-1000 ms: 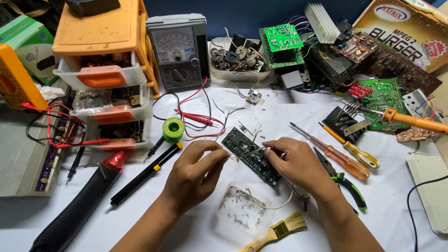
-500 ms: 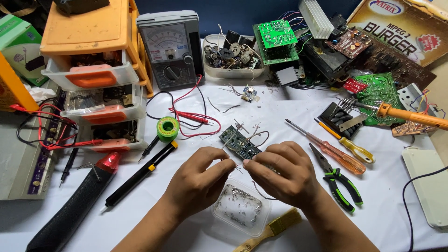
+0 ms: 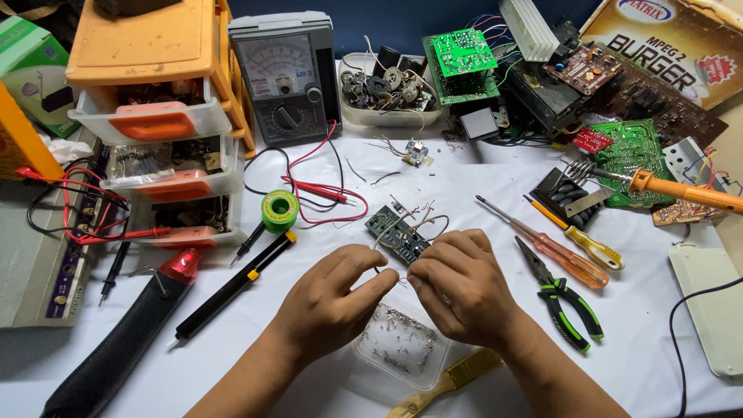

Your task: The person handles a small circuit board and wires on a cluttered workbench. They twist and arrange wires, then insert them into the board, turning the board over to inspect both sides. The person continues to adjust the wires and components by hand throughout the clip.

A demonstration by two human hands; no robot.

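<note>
Both bare forearms come up from the lower edge and angle inward, so the 2 hands meet at the middle. The left hand [image 3: 333, 298] is curled, knuckles up, with thumb and forefinger pinched together at their tips. The right hand [image 3: 464, 286] mirrors it, its fingers [image 3: 422, 280] bent and pinched, pointing at the left ones. The fingertips of both hands nearly touch.

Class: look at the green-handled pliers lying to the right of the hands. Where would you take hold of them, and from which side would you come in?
Grip the pliers by the two green-and-black handles, coming from the near right. The handles splay toward the table's near edge with bare cloth around them, while the metal nose points up-left toward the screwdrivers, probably crowding that end. The right hand lies closest.
</note>
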